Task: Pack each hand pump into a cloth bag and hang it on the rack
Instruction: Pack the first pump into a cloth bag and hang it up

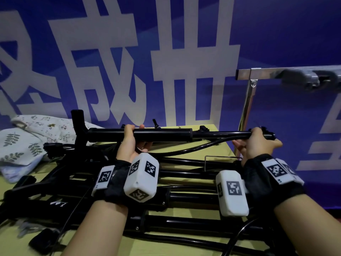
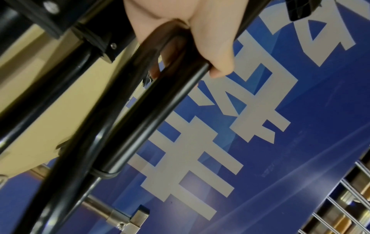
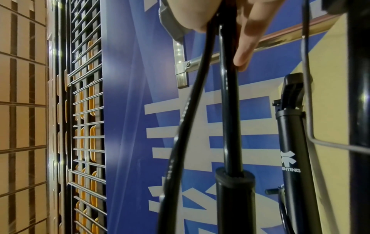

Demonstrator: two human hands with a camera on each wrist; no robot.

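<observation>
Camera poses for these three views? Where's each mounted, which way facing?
Head: looks forward-down at left hand, right hand holding long black hand pump above table.
Left wrist: along fingers curled round pump barrel.
Right wrist: along fingers on thin pump rod.
Shared: blue banner.

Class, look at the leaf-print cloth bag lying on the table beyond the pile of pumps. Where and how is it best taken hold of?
Judging from its pose, take the leaf-print cloth bag at its near right edge, reaching in from the right, over the pumps. It lies flat and limp, so a pinch grip on a fold suits it. Its opening cannot be made out, and both the left hand and right hand are holding a pump.
</observation>
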